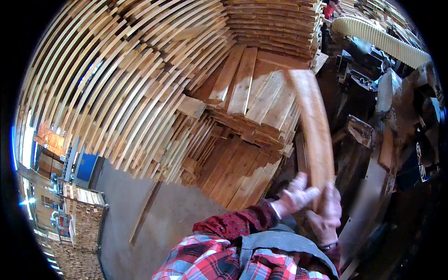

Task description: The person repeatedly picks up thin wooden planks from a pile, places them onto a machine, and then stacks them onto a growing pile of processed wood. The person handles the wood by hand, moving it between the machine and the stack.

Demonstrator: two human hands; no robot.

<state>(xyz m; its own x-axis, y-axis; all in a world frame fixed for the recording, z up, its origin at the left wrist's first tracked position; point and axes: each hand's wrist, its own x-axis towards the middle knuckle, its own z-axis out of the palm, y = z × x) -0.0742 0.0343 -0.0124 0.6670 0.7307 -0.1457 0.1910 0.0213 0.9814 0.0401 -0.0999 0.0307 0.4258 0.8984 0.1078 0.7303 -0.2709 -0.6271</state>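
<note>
A long wooden board (315, 126) rises away from me, its near end at my hands and its far end blurred beside the stacked planks. My right hand (325, 210), in a pale glove, wraps round the near end. At the board's left edge my left hand (295, 195), also gloved, grips it with the fingers partly smeared. Left of the board lies a stack of flat planks (268, 100), with two looser planks (242, 86) on top. A lower layer of planks (233, 172) sits nearer to me.
A tall pile of spaced boards (116, 84) curves up on the left, and another stack (270, 23) stands behind. Machinery (364, 79) with a ribbed hose (382, 39) occupies the right. One narrow strip of wood (144, 212) lies on the grey floor (172, 210).
</note>
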